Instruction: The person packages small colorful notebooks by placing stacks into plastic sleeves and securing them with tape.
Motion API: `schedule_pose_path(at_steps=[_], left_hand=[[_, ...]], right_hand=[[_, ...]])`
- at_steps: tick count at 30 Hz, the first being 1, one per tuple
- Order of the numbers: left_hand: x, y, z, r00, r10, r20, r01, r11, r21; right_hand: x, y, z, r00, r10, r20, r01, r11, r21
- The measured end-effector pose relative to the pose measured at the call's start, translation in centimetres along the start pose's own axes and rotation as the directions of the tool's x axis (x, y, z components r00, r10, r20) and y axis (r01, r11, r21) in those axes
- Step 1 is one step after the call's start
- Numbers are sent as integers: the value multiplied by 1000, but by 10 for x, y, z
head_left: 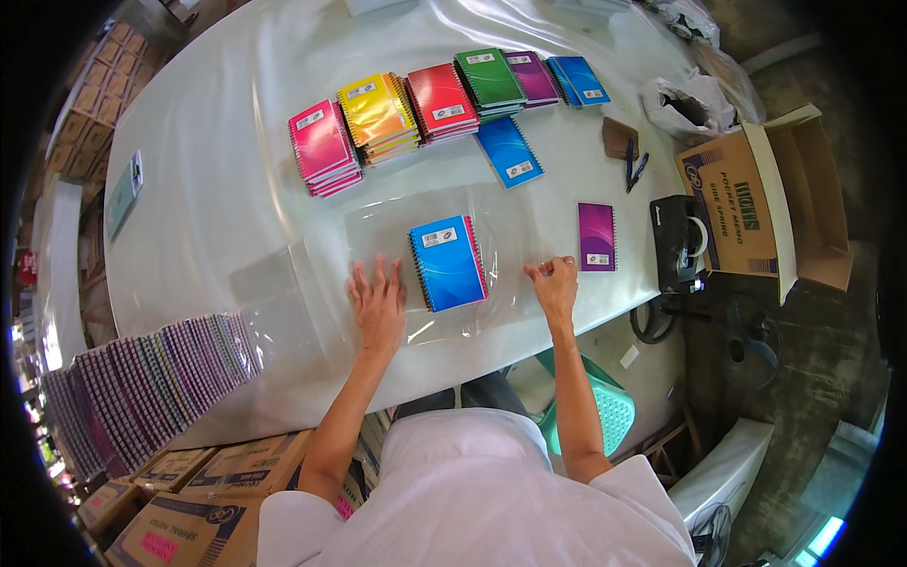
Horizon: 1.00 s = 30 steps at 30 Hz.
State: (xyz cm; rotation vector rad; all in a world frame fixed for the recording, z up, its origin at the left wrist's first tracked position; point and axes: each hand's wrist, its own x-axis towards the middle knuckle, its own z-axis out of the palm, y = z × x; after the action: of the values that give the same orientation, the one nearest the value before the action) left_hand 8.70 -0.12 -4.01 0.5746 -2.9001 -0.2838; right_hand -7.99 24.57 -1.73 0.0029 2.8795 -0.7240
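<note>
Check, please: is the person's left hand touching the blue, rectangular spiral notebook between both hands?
Apart. The head view shows a plain gap over transparent plastic between the left hand and the blue notebook.

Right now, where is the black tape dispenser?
In the head view, the black tape dispenser is at the right edge of the table, between the lone purple notebook and the open cardboard box.

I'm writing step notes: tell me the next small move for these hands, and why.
Perhaps draw the right edge of the clear plastic toward the blue notebook: the right hand seems to pinch that edge, while the left hand lies spread left of the notebook.
</note>
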Motion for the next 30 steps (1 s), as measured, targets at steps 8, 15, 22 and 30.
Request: schedule_pose_path(at_steps=[8,15,22,30], left_hand=[[17,-17,-4,996,80,39,-80,997,3],[19,-11,-28,997,-40,69,50,988,-147],[37,6,-29,991,-98,92,130,870,-476],[51,25,-1,937,-211,278,325,238,-915]], right_hand=[[2,9,-4,1000,-22,2,22,993,113],[-15,-13,-14,995,-32,-95,50,979,196],[-18,-15,-9,998,-56,12,50,954,295],[-74,-101,-13,858,-513,-18,469,768,436]])
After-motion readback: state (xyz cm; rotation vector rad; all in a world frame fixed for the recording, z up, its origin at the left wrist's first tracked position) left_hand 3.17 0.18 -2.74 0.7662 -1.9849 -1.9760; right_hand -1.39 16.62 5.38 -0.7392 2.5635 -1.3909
